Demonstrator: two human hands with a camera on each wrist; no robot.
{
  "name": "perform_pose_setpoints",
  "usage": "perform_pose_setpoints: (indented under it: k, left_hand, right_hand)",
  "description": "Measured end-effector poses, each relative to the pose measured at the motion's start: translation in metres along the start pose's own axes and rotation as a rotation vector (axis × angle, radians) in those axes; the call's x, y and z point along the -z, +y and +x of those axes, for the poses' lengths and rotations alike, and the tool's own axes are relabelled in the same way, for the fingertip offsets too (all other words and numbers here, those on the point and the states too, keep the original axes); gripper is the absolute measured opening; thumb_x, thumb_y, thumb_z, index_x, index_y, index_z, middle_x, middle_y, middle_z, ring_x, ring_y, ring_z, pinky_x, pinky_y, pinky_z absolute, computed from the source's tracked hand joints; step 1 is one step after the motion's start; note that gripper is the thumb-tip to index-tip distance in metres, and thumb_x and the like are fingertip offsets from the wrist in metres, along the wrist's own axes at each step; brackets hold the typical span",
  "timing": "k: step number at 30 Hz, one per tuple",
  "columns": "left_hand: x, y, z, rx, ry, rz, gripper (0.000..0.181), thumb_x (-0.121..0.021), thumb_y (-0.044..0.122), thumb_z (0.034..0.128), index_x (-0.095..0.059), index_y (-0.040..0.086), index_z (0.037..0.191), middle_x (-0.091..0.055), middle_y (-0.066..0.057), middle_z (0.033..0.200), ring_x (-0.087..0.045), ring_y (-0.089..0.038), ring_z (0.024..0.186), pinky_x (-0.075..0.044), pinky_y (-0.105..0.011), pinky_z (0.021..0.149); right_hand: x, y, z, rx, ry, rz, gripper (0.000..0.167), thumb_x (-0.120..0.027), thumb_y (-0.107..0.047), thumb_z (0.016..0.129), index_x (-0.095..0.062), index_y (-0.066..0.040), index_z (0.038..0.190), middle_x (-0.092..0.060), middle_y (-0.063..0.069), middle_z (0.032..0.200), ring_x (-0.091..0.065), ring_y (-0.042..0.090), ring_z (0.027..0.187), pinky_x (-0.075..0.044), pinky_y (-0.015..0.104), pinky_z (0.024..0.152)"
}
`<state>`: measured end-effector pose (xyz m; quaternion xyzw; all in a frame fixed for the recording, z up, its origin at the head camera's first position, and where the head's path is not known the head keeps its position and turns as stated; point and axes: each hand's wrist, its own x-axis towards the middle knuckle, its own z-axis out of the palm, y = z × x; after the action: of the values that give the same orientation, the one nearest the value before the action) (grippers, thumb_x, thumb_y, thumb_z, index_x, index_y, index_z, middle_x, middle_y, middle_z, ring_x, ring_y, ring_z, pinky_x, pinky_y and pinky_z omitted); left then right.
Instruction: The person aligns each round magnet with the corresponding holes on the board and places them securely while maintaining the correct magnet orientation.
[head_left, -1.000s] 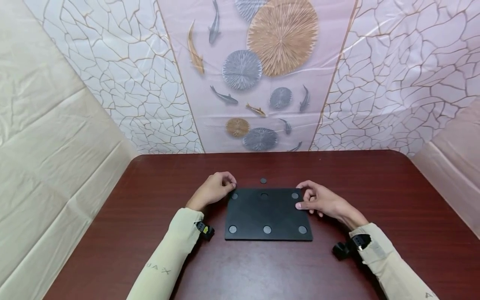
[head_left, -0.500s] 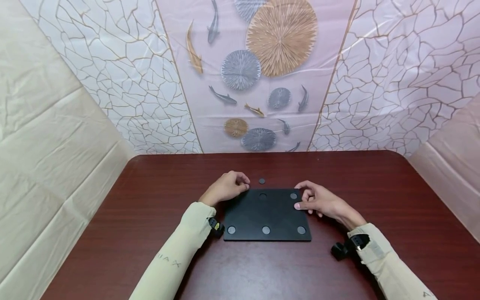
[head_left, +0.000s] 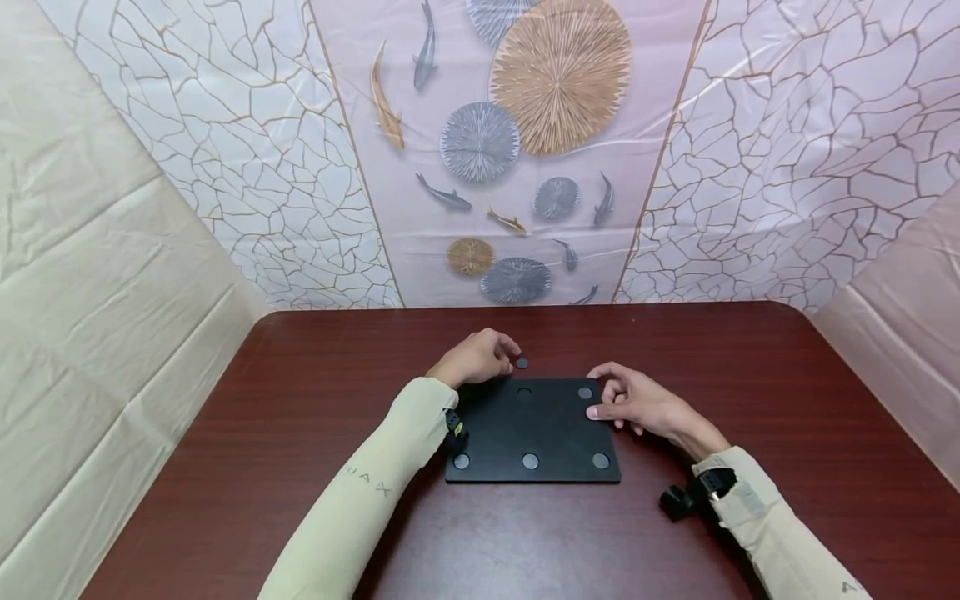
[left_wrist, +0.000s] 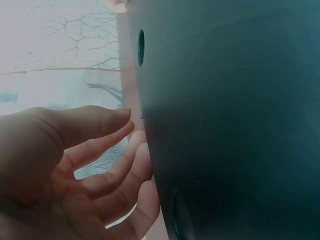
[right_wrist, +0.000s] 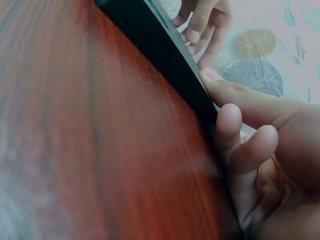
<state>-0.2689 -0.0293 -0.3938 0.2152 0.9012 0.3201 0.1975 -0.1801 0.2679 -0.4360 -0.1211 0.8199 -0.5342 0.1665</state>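
Observation:
A flat black board [head_left: 540, 429] with round recesses lies on the table. Grey discs sit in its three near recesses, such as the near middle disc [head_left: 531, 461], and in the far right one. The far middle recess [head_left: 524, 394] holds none; my left arm covers the far left corner. Just behind the board, a loose grey disc [head_left: 522, 363] lies on the tabletop. My left hand [head_left: 480, 357] is beside that disc, fingers loosely bent, holding nothing visible. On the board's right edge, my right hand [head_left: 637, 402] grips with its thumb [right_wrist: 235, 95] on top.
The dark red wooden table [head_left: 337, 375] reaches back to a patterned cloth wall [head_left: 480, 275]. Beige cloth sides [head_left: 112, 333] stand left and right. A small black camera [head_left: 677, 502] hangs at the right wrist.
My left hand has moved right along the board's far edge, from the far left corner to the loose disc. The right hand has kept its grip on the board.

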Motion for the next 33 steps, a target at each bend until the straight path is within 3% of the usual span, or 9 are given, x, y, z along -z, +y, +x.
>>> perform_pose_setpoints:
  k: [7, 18, 33]
  left_hand:
    - [-0.004, 0.003, 0.008, 0.018, 0.033, 0.036, 0.026, -0.073, 0.003, 0.0982, -0.076, 0.011, 0.122, -0.070, -0.006, 0.104, -0.062, -0.019, 0.095, -0.053, -0.033, 0.083]
    - [-0.009, 0.005, 0.011, 0.062, 0.090, 0.081, 0.017, -0.077, 0.015, 0.0985, -0.079, 0.021, 0.114, -0.069, 0.002, 0.096, -0.063, -0.017, 0.092, -0.050, -0.044, 0.089]
    - [-0.015, 0.012, 0.015, 0.089, 0.094, 0.117, 0.011, -0.076, 0.015, 0.0988, -0.078, 0.024, 0.106, -0.071, 0.003, 0.088, -0.063, -0.017, 0.083, -0.049, -0.041, 0.084]
  right_hand:
    - [-0.002, 0.000, 0.002, -0.001, 0.000, 0.006, 0.064, -0.081, -0.008, 0.093, -0.044, 0.006, 0.143, -0.056, 0.004, 0.074, -0.051, 0.011, 0.052, -0.038, 0.022, 0.040]
    - [-0.002, -0.002, 0.003, -0.011, 0.004, -0.012, 0.064, -0.081, -0.009, 0.093, -0.044, 0.005, 0.143, -0.056, 0.004, 0.075, -0.051, 0.011, 0.053, -0.038, 0.022, 0.041]
    - [-0.002, -0.001, 0.001, -0.010, 0.010, -0.012, 0.063, -0.081, -0.010, 0.094, -0.045, 0.005, 0.143, -0.056, 0.003, 0.073, -0.051, 0.011, 0.052, -0.038, 0.022, 0.040]
